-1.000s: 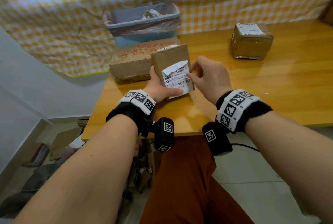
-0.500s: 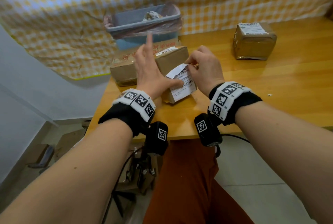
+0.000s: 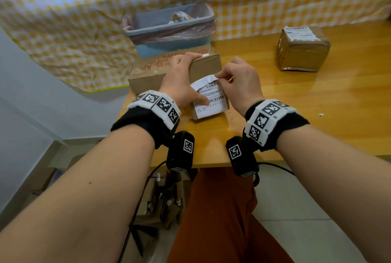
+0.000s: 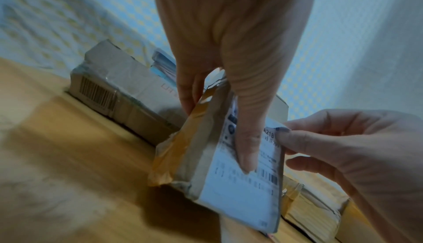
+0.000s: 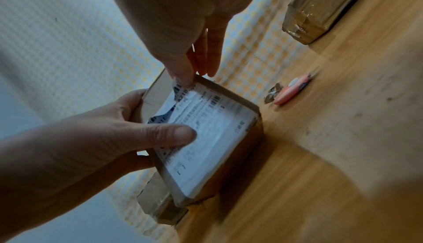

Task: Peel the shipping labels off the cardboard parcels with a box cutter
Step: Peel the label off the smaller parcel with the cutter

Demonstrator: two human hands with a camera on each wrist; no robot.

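A small cardboard parcel (image 3: 208,65) stands tilted on the wooden table (image 3: 296,103), close to its front edge. My left hand (image 3: 184,76) grips it, fingers curled over the top edge and thumb pressing the white shipping label (image 3: 211,101). The label's top edge is peeled loose, and my right hand (image 3: 224,77) pinches that flap between thumb and forefinger. The pinch shows in the left wrist view on the label (image 4: 251,183) and in the right wrist view on the label (image 5: 213,129). A pink box cutter (image 5: 290,91) lies on the table beyond the parcel, in neither hand.
A larger flat box (image 3: 148,72) lies behind the parcel, with a blue bin (image 3: 169,27) lined with a bag behind it. Another taped parcel (image 3: 302,51) bearing a label sits at the back right. A torn scrap (image 5: 272,93) lies next to the cutter. Checked cloth hangs behind.
My left hand let go of the parcel's lower side, opened, and now grips its top edge with the thumb on the label. My right hand has pinched the peeled flap.
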